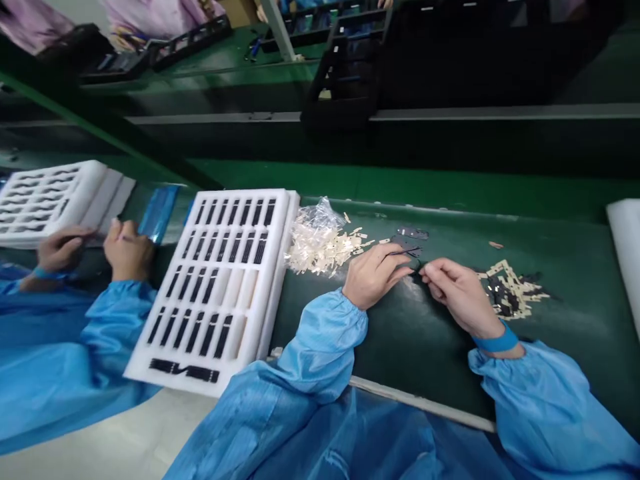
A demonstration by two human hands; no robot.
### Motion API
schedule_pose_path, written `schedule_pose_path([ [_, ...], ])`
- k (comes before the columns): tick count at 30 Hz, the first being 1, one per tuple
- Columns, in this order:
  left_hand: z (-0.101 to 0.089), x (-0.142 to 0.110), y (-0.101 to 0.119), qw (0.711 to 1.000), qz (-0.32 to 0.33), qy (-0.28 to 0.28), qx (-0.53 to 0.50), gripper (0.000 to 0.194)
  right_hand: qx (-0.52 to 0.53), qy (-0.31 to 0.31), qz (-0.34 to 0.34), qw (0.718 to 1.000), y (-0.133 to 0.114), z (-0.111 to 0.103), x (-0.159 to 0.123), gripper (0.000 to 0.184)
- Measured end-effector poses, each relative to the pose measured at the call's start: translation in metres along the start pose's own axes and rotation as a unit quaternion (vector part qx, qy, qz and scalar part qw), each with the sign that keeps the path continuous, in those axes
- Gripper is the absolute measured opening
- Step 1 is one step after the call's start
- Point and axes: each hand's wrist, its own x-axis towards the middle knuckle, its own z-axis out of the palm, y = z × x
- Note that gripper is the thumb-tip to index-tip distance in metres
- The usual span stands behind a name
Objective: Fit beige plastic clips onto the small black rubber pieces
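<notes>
My left hand is closed, with a thin dark part sticking out from between thumb and fingers. Close by on the right, my right hand pinches at something small and dark that I cannot make out; a blue band circles that wrist. The fingertips of both hands nearly meet over the green bench. A flat dark plate lies just beyond them. Left of my left hand spreads a heap of small cream-coloured tabs, partly under a clear plastic bag. Cream and black scraps lie piled beyond my right wrist.
A white foam tray with slotted rows of black strips rests at the bench edge, left of my arm. Farther left, a co-worker's hands work beside another foam tray. Black bins stand across the line. White foam borders the right.
</notes>
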Motion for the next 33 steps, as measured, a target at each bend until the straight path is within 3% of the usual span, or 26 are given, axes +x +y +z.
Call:
schedule_pose_path([
  [3,0.000,-0.001,0.002,1.000,0.011,-0.012,-0.005,0.021,0.053,-0.066,0.064,0.994,-0.004,0.002,-0.001,0.045],
  [5,0.000,-0.001,0.003,1.000,0.005,-0.025,-0.002,0.022,0.053,-0.071,0.079,0.993,-0.006,0.003,-0.002,0.046],
  [10,-0.003,0.002,0.004,0.998,-0.014,-0.051,-0.030,0.022,0.068,-0.041,0.071,0.994,-0.007,0.004,-0.001,0.041],
  [13,0.001,0.002,0.007,0.983,-0.094,-0.105,-0.119,0.025,0.074,0.024,0.038,0.996,-0.002,0.003,0.002,0.038],
  [15,0.007,0.001,0.009,0.941,-0.194,-0.152,-0.232,0.025,0.043,0.081,0.003,0.996,0.002,0.002,0.004,0.038],
  [18,0.017,0.000,0.010,0.833,-0.325,-0.183,-0.410,0.025,-0.035,0.110,-0.038,0.993,0.006,0.003,0.006,0.037],
  [20,0.022,0.000,0.010,0.772,-0.372,-0.184,-0.481,0.031,-0.074,0.114,-0.061,0.989,0.007,0.004,0.006,0.036],
  [22,0.024,0.001,0.009,0.734,-0.399,-0.183,-0.518,0.036,-0.105,0.118,-0.077,0.984,0.008,0.005,0.006,0.034],
  [27,0.022,0.003,0.009,0.686,-0.422,-0.176,-0.565,0.026,-0.144,0.124,-0.090,0.978,0.009,0.006,0.006,0.030],
  [33,0.023,0.002,0.010,0.687,-0.417,-0.174,-0.569,0.027,-0.152,0.136,-0.089,0.975,0.010,0.007,0.006,0.027],
])
